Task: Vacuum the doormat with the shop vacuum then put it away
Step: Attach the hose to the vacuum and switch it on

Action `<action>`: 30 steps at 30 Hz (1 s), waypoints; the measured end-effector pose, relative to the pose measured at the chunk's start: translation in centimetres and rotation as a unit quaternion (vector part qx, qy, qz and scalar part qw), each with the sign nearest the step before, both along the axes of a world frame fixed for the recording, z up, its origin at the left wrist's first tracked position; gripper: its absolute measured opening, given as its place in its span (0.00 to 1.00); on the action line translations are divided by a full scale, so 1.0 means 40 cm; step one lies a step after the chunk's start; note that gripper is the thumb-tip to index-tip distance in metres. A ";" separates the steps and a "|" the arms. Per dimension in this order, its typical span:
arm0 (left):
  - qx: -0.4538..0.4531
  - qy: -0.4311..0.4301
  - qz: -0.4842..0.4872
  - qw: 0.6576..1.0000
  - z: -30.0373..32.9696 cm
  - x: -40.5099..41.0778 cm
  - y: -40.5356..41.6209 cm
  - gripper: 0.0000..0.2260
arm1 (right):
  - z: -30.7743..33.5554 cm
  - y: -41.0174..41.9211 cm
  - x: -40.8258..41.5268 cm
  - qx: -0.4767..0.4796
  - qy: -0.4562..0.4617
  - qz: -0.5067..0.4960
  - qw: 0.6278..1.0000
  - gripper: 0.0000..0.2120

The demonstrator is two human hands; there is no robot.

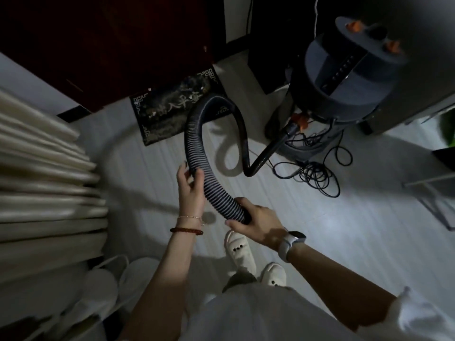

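- Nearest the camera: a pale shirt [246,316] fills the bottom edge, both bare forearms reaching out over it, two white slippers [240,252] planted on the light floor [332,230] below.
- Right hand [258,223], watch [294,241] on its wrist, has a closed grip wrapped round the near end of the ribbed hose [197,148]; the very tip is hidden inside the fist.
- Left hand [189,185], with a thin chain and a red bead bracelet [186,231] on the wrist, grips the same hose further up, fingers curled over it, thumb on the left side.
- From the hands the hose rises in an arch, swings over the near right corner of the doormat [170,108], drops to the floor and runs up into the orange-collared port on the shop vacuum [344,77].
- The doormat lies flat against the foot of a dark red door [110,45], dark with pale border patterns and pale characters across it; small light specks show on its surface.
- The shop vacuum stands upright to the right of the doormat, well apart from the hands, grey drum, darker head, orange knobs on top.
- A black power cord [317,178] sprawls in loose tangled loops on the floor just in front of the vacuum's base.
- Far left, a pleated cream curtain [44,180], blurred.
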State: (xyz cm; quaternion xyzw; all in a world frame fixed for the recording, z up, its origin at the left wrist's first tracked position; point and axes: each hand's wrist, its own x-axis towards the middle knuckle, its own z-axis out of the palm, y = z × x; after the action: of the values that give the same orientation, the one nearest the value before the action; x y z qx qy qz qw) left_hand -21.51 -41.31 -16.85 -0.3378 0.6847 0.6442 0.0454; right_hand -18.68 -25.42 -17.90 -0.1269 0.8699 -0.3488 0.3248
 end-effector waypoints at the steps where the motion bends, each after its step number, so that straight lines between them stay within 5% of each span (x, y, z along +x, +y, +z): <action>1: -0.081 0.026 -0.075 0.994 -0.003 0.012 -0.001 0.23 | 0.011 0.020 0.006 0.005 0.013 -0.004 1.000 0.23; 3: -0.209 0.089 -0.220 0.949 -0.004 0.021 -0.003 0.23 | 0.037 0.072 0.020 0.020 0.018 0.000 1.000 0.21; 7: -0.363 0.178 -0.451 0.795 0.012 0.000 0.041 0.28 | 0.078 0.197 0.085 0.052 0.048 -0.007 0.997 0.18; 13: -0.460 0.106 -0.632 0.615 0.064 0.055 0.171 0.45 | 0.110 0.342 0.169 0.080 0.049 -0.044 0.995 0.20; 16: -0.478 0.100 -0.659 0.573 0.086 0.088 0.204 0.48 | 0.126 0.381 0.192 0.082 0.052 -0.053 0.994 0.21; 21: -0.459 0.100 -0.605 0.643 0.112 0.153 0.216 0.41 | 0.135 0.420 0.197 0.084 0.094 -0.058 0.990 0.21; 24: -0.417 0.068 -0.510 0.749 0.089 0.235 0.203 0.28 | 0.097 0.410 0.199 0.016 0.094 -0.117 0.988 0.22; 27: -0.317 0.010 -0.371 0.873 0.045 0.340 0.174 0.29 | 0.022 0.349 0.192 0.029 0.109 -0.182 0.977 0.26; 30: -0.244 -0.045 -0.182 0.951 0.037 0.419 0.137 0.27 | -0.027 0.255 0.170 0.012 0.025 -0.221 0.975 0.24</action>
State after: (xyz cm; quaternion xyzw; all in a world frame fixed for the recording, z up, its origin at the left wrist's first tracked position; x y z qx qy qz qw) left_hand -4.74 -35.84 -15.35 -0.2371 0.8682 0.4221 0.1089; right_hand -11.89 -15.23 -18.97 0.0638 0.8882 -0.3987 0.2191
